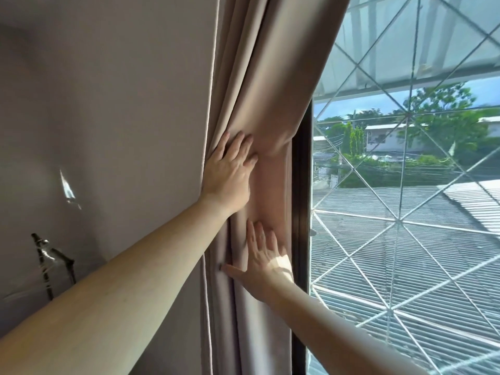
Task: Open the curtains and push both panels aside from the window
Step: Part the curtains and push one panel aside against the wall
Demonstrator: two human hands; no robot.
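Note:
A beige curtain panel [259, 77] hangs bunched in folds at the left side of the window [405, 185], against the dark window frame [301, 201]. My left hand [230, 171] lies flat on the folds, fingers spread and pointing up-right, pressing the cloth toward the wall. Below it my right hand [265, 263] also rests flat on the curtain, fingers up and thumb out to the left, right beside the frame. Neither hand grips the cloth. The glass to the right is uncovered. No second panel is in view.
A plain wall [108, 117] fills the left, with a thin dark metal stand [47, 263] low down. Behind the glass runs a diamond-pattern white grille [400, 220], with corrugated roofs, trees and houses outside.

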